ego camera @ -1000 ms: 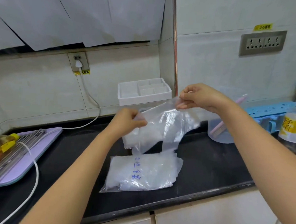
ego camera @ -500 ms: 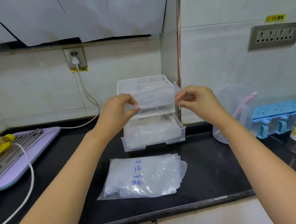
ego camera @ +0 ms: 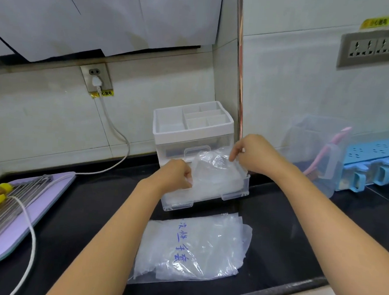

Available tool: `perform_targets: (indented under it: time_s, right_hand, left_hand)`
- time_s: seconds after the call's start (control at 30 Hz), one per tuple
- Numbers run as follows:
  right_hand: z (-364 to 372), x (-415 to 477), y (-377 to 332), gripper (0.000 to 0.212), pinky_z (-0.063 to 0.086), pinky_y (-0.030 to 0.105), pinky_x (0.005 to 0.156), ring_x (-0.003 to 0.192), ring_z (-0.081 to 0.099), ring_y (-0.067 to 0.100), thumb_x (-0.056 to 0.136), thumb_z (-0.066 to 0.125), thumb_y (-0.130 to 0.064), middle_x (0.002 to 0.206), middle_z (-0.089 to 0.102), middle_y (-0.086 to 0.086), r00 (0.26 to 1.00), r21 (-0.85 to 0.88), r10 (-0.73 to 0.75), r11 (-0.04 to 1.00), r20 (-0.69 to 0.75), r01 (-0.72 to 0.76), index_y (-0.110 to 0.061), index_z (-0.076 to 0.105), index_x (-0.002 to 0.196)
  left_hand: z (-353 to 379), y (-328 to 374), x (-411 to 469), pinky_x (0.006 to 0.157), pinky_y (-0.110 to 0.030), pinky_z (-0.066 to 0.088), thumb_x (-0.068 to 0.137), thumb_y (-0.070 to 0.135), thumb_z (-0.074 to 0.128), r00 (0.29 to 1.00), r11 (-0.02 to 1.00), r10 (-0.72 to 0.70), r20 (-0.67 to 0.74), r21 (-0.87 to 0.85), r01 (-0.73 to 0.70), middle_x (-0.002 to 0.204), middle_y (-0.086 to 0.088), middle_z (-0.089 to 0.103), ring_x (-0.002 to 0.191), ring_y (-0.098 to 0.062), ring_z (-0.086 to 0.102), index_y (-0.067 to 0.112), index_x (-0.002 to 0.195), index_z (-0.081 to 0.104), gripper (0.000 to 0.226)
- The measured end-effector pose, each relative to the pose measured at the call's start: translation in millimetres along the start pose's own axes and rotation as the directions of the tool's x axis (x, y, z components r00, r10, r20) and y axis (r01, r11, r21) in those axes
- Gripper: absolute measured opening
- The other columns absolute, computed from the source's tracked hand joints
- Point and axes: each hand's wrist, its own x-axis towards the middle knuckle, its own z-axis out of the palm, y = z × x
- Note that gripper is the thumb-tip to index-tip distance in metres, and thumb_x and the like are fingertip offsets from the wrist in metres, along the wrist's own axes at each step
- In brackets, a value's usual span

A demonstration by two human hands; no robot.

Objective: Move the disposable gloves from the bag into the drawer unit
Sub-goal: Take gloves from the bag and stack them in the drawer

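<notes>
Over the open drawer (ego camera: 234, 195), the glove (ego camera: 213, 163) — held up half a second earlier — had come down onto the pile (ego camera: 211, 187) inside, left hand (ego camera: 176, 174) and right hand (ego camera: 254, 154) each pinching an edge; the bag (ego camera: 194, 250) in front held many more.

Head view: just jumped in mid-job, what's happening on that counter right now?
A person holds one clear disposable glove over the pulled-out lower drawer of the drawer unit. The left hand pinches its left edge and the right hand pinches its upper right edge. The drawer already holds a pile of gloves. The bag, marked in blue writing, lies on the black counter in front of the unit with more gloves inside.
</notes>
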Motion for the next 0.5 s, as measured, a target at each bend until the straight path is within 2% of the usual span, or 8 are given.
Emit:
perform_targets:
  time_s: [0.07, 0.1, 0.13, 0.17, 0.23, 0.33, 0.4, 0.5]
  right_hand:
    - [1.7, 3.8, -11.3, 0.043, 0.038, 0.003, 0.052, 0.064, 0.052, 0.004, 0.087, 0.039, 0.005, 0.092, 0.061, -0.004, 0.999, 0.058, -0.024, 0.998, 0.045, 0.022, -0.017, 0.075, 0.093]
    - [6.4, 7.1, -15.8, 0.047, 0.043, 0.003, 0.061, 0.074, 0.058, 0.006, 0.087, 0.036, 0.006, 0.104, 0.063, -0.002, 0.993, 0.067, -0.043, 0.997, 0.106, 0.036, -0.02, 0.075, 0.097]
    - [13.0, 11.1, -18.7, 0.051, 0.048, 0.011, 0.08, 0.095, 0.062, 0.014, 0.087, 0.034, 0.006, 0.124, 0.06, 0.0, 0.982, 0.059, -0.061, 0.997, 0.18, 0.052, -0.023, 0.074, 0.101]
    - [20.3, 15.6, -20.6, 0.055, 0.044, 0.022, 0.098, 0.118, 0.055, 0.018, 0.087, 0.032, 0.007, 0.138, 0.052, 0.002, 0.962, 0.039, -0.069, 0.997, 0.263, 0.061, -0.025, 0.072, 0.106]
    - [32.4, 22.6, -22.9, 0.06, 0.032, 0.03, 0.111, 0.136, 0.039, 0.019, 0.087, 0.029, 0.01, 0.148, 0.041, 0.001, 0.909, -0.028, -0.049, 0.997, 0.414, 0.066, -0.025, 0.066, 0.119]
    - [41.3, 29.6, -23.4, 0.054, 0.03, 0.03, 0.109, 0.137, 0.036, 0.019, 0.091, 0.035, 0.004, 0.15, 0.038, -0.001, 0.831, -0.161, 0.034, 0.985, 0.555, 0.067, -0.02, 0.052, 0.136]
    - [47.1, 35.2, -21.1, 0.049, 0.031, 0.032, 0.109, 0.136, 0.037, 0.022, 0.094, 0.042, -0.004, 0.15, 0.037, 0.0, 0.806, -0.233, 0.064, 0.968, 0.589, 0.094, -0.017, 0.045, 0.141]
    - [54.4, 42.8, -15.8, 0.052, 0.033, 0.032, 0.107, 0.134, 0.038, 0.021, 0.094, 0.05, -0.014, 0.151, 0.036, -0.002, 0.81, -0.238, 0.076, 0.968, 0.581, 0.08, -0.03, 0.041, 0.143]
  left_hand:
    - [2.0, -1.6, 3.0, 0.071, -0.025, 0.045, 0.084, 0.012, 0.063, 1.0, 0.999, 0.012, 0.011, 0.032, -0.013, 0.079, 0.002, 0.059, 0.074, -0.013, 0.05, 0.005, 0.078, 0.066, 0.01]
    - [2.4, -2.5, 3.7, 0.069, -0.022, 0.044, 0.085, 0.013, 0.063, 1.0, 0.999, 0.015, 0.019, 0.037, -0.016, 0.076, 0.005, 0.057, 0.074, -0.012, 0.051, 0.009, 0.075, 0.065, 0.01]
    - [2.6, -2.9, 4.0, 0.067, -0.02, 0.042, 0.085, 0.014, 0.063, 0.999, 0.999, 0.018, 0.028, 0.04, -0.019, 0.074, 0.008, 0.055, 0.073, -0.011, 0.05, 0.013, 0.073, 0.063, 0.013]
    - [2.7, -3.4, 4.3, 0.066, -0.019, 0.039, 0.086, 0.014, 0.063, 0.999, 0.999, 0.019, 0.039, 0.045, -0.021, 0.073, 0.01, 0.053, 0.073, -0.011, 0.05, 0.016, 0.071, 0.061, 0.016]
    - [2.9, -5.1, 5.4, 0.067, -0.017, 0.039, 0.087, 0.015, 0.062, 0.998, 0.998, 0.018, 0.064, 0.054, -0.021, 0.077, 0.01, 0.056, 0.077, -0.011, 0.052, 0.017, 0.076, 0.063, 0.011]
    - [-3.1, -5.7, 3.8, 0.068, -0.015, 0.041, 0.088, 0.02, 0.062, 0.99, 1.0, -0.017, 0.138, 0.017, 0.015, 0.092, 0.01, 0.064, 0.085, -0.008, 0.058, 0.017, 0.091, 0.069, 0.008]
    - [-12.4, -3.4, -0.7, 0.072, -0.016, 0.043, 0.087, 0.027, 0.066, 0.982, 0.996, -0.033, 0.188, -0.072, 0.047, 0.096, 0.013, 0.066, 0.09, -0.005, 0.06, 0.021, 0.098, 0.071, 0.014]
    - [-19.7, 9.0, -0.5, 0.084, -0.025, 0.048, 0.09, 0.035, 0.063, 0.994, 0.977, -0.034, 0.102, -0.208, 0.055, 0.1, 0.009, 0.067, 0.094, -0.008, 0.061, 0.019, 0.105, 0.071, 0.023]
